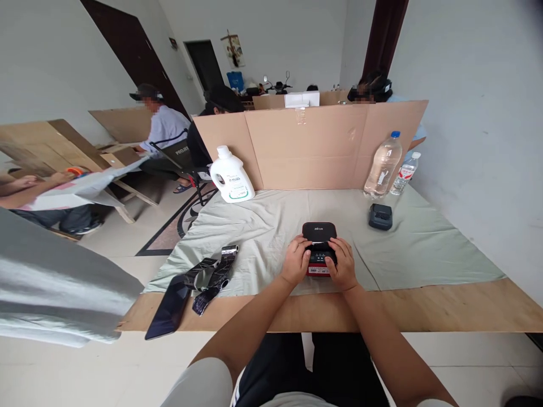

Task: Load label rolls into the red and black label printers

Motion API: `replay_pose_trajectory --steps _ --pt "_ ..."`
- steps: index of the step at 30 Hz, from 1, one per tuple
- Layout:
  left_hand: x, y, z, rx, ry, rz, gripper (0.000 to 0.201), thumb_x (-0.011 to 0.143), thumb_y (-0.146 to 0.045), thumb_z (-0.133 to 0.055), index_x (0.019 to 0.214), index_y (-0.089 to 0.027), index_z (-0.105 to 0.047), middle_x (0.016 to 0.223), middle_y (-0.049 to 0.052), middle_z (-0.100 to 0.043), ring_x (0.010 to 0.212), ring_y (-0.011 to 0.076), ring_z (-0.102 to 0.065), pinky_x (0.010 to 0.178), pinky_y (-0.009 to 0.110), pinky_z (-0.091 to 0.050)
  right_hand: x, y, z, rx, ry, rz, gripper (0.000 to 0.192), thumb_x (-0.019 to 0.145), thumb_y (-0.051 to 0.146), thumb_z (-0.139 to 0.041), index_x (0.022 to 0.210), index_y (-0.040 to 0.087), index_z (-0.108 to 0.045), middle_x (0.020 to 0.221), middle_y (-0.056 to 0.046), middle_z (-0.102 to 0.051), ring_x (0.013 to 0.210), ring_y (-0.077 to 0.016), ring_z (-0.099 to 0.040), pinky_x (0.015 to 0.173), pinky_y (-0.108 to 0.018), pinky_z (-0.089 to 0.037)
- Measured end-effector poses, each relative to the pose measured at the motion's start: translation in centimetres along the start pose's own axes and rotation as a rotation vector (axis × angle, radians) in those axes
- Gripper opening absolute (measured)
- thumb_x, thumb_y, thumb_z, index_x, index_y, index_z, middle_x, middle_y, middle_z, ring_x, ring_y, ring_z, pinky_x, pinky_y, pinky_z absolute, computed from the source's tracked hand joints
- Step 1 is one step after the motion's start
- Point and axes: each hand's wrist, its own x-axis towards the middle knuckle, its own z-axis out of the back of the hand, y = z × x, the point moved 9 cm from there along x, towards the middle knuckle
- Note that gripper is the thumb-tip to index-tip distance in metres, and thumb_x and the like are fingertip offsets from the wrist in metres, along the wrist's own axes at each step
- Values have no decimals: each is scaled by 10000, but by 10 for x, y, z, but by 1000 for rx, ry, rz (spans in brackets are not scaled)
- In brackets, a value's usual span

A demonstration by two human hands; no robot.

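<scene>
Both my hands are at a small black box [319, 230] with rounded corners and white lettering on top. In front of it, and between my hands, lies a dark panel with small white print [319, 257] above a red, labelled front edge [318, 270]. My left hand [296, 261] grips the left side, with curled fingers on top and the thumb at the near part. From the right, my right hand [343, 264] grips it the same way. Whether the black box and the red-edged part are one piece, I cannot tell.
Strips of shiny black film [216, 277] and a dark tablet [169, 308] lie at left. A white jug [232, 178], large bottle [383, 167], smaller bottle [406, 174] and black device [380, 216] stand before a cardboard screen [305, 152]. Other people sit beyond.
</scene>
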Motion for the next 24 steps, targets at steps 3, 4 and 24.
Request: replay_pose_trajectory --steps 3,4,24 --pt "-7 5 -3 -30 -78 12 434 978 -382 -233 1119 -155 -575 1153 135 -536 1235 237 -447 1031 458 -386 -4 -2 0 -5 -55 0 338 888 361 -461 1144 162 -558 1175 -136 -598 1199 -278 -489 987 -513 -433" --pt "-8 6 -4 -42 -106 18 448 978 -386 -219 1116 -153 -576 1156 138 -534 1235 238 -448 1029 460 -389 -5 -2 1 -10 -67 3 324 879 351 -473 1126 162 -564 1160 -135 -607 1190 -277 -497 982 -508 -437" --pt "-25 27 -16 -328 -172 286 460 967 -408 -249 1260 -157 -500 1394 145 -440 1322 238 -398 1109 453 -349 -23 -16 -11 -43 144 -380 524 819 531 -546 1210 184 -519 1423 -170 -394 1295 -304 -417 1013 -498 -403"
